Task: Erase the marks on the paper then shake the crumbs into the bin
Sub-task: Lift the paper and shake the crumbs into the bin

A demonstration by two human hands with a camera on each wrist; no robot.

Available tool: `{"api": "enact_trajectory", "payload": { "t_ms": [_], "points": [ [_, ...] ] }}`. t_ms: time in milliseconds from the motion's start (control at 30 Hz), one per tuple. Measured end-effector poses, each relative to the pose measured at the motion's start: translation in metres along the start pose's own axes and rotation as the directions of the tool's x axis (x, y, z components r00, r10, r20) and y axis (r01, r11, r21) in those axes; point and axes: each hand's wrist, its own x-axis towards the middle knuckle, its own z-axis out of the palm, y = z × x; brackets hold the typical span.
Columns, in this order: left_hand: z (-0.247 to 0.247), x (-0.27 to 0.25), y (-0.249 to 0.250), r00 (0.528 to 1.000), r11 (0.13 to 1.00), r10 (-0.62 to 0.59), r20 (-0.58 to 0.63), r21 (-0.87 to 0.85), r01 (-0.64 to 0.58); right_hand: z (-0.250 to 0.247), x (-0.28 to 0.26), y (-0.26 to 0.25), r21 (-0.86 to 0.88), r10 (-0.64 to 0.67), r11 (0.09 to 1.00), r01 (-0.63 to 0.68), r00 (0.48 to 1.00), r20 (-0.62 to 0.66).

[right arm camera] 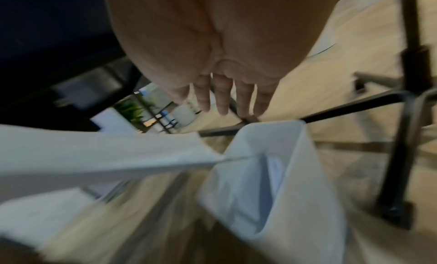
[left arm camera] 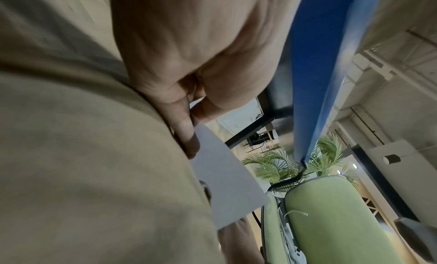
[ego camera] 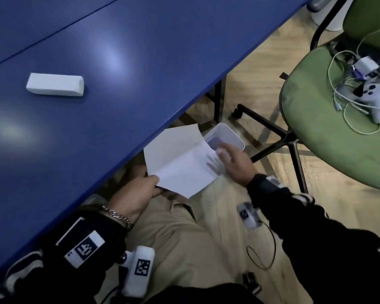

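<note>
A white sheet of paper (ego camera: 180, 159), bent into a trough, hangs below the blue table's edge, its far corner dipping into a small white bin (ego camera: 230, 133) on the floor. My left hand (ego camera: 138, 191) pinches the paper's near corner between thumb and fingers; the left wrist view shows the fingers (left arm camera: 187, 126) curled on the paper (left arm camera: 227, 182). My right hand (ego camera: 233, 163) hovers beside the paper above the bin, fingers (right arm camera: 222, 99) straight and holding nothing. In the blurred right wrist view the paper (right arm camera: 99, 152) slopes to the bin (right arm camera: 272, 174). A white eraser (ego camera: 55, 84) lies on the table.
The blue table (ego camera: 119, 73) fills the upper left. A green office chair (ego camera: 329, 128) stands right of the bin, with cables and a white game controller (ego camera: 373, 99) on its seat; its black base legs (ego camera: 270, 126) spread close to the bin. My tan trousers (ego camera: 180, 238) are below the paper.
</note>
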Motion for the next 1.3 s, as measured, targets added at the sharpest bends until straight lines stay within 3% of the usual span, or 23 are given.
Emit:
{"api": "enact_trajectory", "payload": {
  "t_ms": [67, 167, 267, 367, 433, 500, 600, 667, 700, 767, 833, 900, 933, 1000, 1067, 1100, 1133, 1200, 1300],
  "points": [
    [0.008, 0.010, 0.000, 1.000, 1.000, -0.018, -0.004, -0.007, 0.018, 0.015, -0.031, -0.020, 0.079, -0.196, 0.980, 0.185, 0.967, 0.160],
    [0.016, 0.020, 0.004, 0.999, 0.999, 0.012, 0.050, 0.052, -0.015, 0.027, -0.074, -0.043, 0.156, -0.386, 0.922, 0.354, 0.866, 0.317],
    [0.029, 0.026, 0.009, 0.992, 0.994, 0.018, 0.124, 0.101, -0.031, 0.032, -0.085, -0.052, 0.203, -0.442, 0.897, 0.394, 0.830, 0.342],
    [0.039, 0.031, 0.010, 0.995, 0.997, -0.006, 0.104, 0.082, -0.002, 0.037, -0.077, -0.044, 0.202, -0.463, 0.886, 0.417, 0.826, 0.323],
    [0.044, 0.031, 0.014, 0.995, 0.997, -0.018, 0.099, 0.079, 0.010, 0.043, -0.064, -0.022, 0.121, -0.410, 0.911, 0.393, 0.847, 0.338],
    [0.047, 0.034, 0.013, 0.994, 0.996, -0.041, 0.097, 0.083, 0.033, 0.052, -0.043, 0.014, -0.033, -0.273, 0.952, 0.303, 0.896, 0.351],
    [0.047, 0.040, 0.005, 0.998, 0.998, -0.051, 0.039, 0.041, 0.050, 0.058, -0.005, 0.062, -0.281, 0.078, 0.960, 0.014, 0.946, 0.314],
    [0.048, 0.040, 0.005, 0.996, 0.995, -0.073, 0.054, 0.067, 0.069, 0.053, 0.010, 0.066, -0.316, 0.182, 0.944, -0.095, 0.949, 0.257],
    [0.047, 0.042, 0.004, 0.996, 0.995, -0.069, 0.057, 0.072, 0.065, 0.050, 0.009, 0.056, -0.274, 0.144, 0.959, -0.074, 0.959, 0.245],
    [0.048, 0.042, 0.005, 0.995, 0.996, -0.075, 0.061, 0.051, 0.071, 0.045, -0.007, 0.023, -0.052, -0.097, 0.992, 0.114, 0.960, 0.261],
    [0.048, 0.043, 0.004, 0.994, 0.996, -0.084, 0.063, 0.028, 0.082, 0.045, -0.033, -0.011, 0.167, -0.346, 0.937, 0.308, 0.882, 0.319],
    [0.049, 0.042, 0.005, 0.994, 0.996, -0.087, 0.069, 0.016, 0.086, 0.054, -0.040, -0.008, 0.166, -0.389, 0.921, 0.352, 0.840, 0.379],
    [0.048, 0.044, 0.003, 0.993, 0.996, -0.092, 0.068, 0.002, 0.092, 0.060, -0.034, 0.006, 0.068, -0.324, 0.944, 0.324, 0.860, 0.393],
    [0.046, 0.044, 0.004, 0.996, 0.997, -0.077, 0.048, 0.013, 0.076, 0.067, -0.009, 0.046, -0.260, -0.054, 0.953, 0.157, 0.930, 0.364],
    [0.045, 0.043, 0.006, 0.997, 0.997, -0.052, 0.056, 0.052, 0.050, 0.061, 0.016, 0.070, -0.451, 0.258, 0.885, -0.118, 0.930, 0.263],
    [0.043, 0.044, 0.004, 0.997, 0.997, -0.045, 0.067, 0.059, 0.041, 0.055, 0.024, 0.069, -0.442, 0.313, 0.877, -0.189, 0.922, 0.227],
    [0.043, 0.045, 0.003, 0.996, 0.998, -0.057, 0.075, 0.036, 0.055, 0.050, 0.026, 0.061, -0.389, 0.267, 0.905, -0.171, 0.941, 0.206],
    [0.043, 0.045, 0.003, 0.991, 0.995, -0.101, 0.092, -0.002, 0.102, 0.043, 0.016, 0.026, -0.148, -0.017, 0.988, 0.051, 0.976, 0.219],
    [0.046, 0.040, 0.010, 0.984, 0.991, -0.130, 0.120, -0.009, 0.132, 0.042, -0.023, -0.033, 0.202, -0.354, 0.931, 0.304, 0.888, 0.294]
  ]
}}
